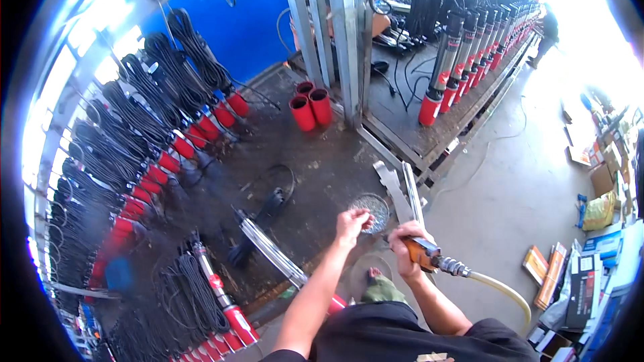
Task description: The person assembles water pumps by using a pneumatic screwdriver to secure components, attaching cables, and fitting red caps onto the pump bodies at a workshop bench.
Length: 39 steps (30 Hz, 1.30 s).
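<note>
Gripping an orange pneumatic tool in our clenched right hand, we pinch into a small dish of fasteners with our left hand. We judge the yellow air hose behind our right hand could snag, tipping the dish.

I'm in a pump assembly workshop: rows of red-based submersible pumps stand along a steel bench, more with coiled black cables hang from the rack on my left, and cardboard boxes lie on the concrete floor
</note>
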{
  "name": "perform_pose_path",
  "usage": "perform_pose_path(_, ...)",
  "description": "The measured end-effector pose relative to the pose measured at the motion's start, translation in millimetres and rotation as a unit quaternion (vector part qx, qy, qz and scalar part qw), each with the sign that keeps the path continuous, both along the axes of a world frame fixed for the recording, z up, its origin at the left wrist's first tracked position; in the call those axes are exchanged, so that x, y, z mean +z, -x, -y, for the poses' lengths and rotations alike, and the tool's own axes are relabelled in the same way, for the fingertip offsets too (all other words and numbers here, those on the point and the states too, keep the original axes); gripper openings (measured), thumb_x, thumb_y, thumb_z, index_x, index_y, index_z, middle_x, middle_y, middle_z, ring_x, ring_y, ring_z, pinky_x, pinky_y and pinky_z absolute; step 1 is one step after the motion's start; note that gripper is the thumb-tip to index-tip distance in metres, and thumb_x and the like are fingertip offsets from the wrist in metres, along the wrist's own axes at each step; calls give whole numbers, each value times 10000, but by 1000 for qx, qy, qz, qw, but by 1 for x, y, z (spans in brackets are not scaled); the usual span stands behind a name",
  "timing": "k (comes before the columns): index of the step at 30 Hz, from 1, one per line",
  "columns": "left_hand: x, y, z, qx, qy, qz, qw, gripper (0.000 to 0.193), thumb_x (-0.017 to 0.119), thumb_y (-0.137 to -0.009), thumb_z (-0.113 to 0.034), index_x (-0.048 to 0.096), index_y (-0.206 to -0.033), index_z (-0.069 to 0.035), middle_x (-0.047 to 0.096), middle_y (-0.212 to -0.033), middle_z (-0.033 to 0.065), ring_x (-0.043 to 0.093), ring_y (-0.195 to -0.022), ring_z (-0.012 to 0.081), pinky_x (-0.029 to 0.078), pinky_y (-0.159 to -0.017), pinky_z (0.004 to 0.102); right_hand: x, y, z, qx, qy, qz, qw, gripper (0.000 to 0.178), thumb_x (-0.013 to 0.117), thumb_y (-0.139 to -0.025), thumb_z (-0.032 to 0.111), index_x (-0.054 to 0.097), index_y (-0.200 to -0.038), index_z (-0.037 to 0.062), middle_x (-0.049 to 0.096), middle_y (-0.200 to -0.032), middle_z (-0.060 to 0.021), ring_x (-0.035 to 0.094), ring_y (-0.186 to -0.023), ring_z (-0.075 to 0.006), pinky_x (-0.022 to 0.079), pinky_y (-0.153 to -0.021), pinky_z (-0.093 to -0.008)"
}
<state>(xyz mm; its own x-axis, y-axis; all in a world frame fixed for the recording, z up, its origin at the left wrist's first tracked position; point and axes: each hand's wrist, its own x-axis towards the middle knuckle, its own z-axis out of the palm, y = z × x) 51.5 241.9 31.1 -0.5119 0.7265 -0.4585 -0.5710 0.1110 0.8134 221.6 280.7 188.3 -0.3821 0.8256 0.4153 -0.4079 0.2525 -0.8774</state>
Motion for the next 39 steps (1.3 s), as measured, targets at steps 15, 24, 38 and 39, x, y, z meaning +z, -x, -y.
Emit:
perform_pose_path(15,41,-4,68,81,-120,217,965,89,657,-955,-135,654,-928,-50,659,-801,36,631,-696,134,538,-640,288,14,31,33,138,59,-70,986,141,509,-831,20,527,-969,-3,519,-861,-126,542,-651,-188,499,-661,-346)
perform_pose_path(24,113,-34,157,174,-246,308,902,191,573,-1019,-209,638,-1005,-29,598,-775,31,521,-663,125,366,-527,227,21,68,71,189,129,-152,961,217,546,-809,99,519,-1015,35,485,-874,-104,491,-637,-172,462,-640,-349)
perform_pose_path(38,71,-64,231,388,-74,377,838,196,678,-957,-222,627,-897,-42,634,-712,43,602,-561,143,461,-491,239,-34,75,137,356,13,-17,934,154,588,-874,74,487,-982,30,513,-841,-107,541,-634,-188,501,-610,-352)
perform_pose_path(39,60,-64,237,393,-74,385,832,204,700,-940,-224,623,-865,-51,634,-703,48,603,-558,153,459,-482,247,-39,79,141,381,-8,-23,924,142,578,-873,41,498,-987,17,552,-822,-127,577,-659,-204,523,-618,-356)
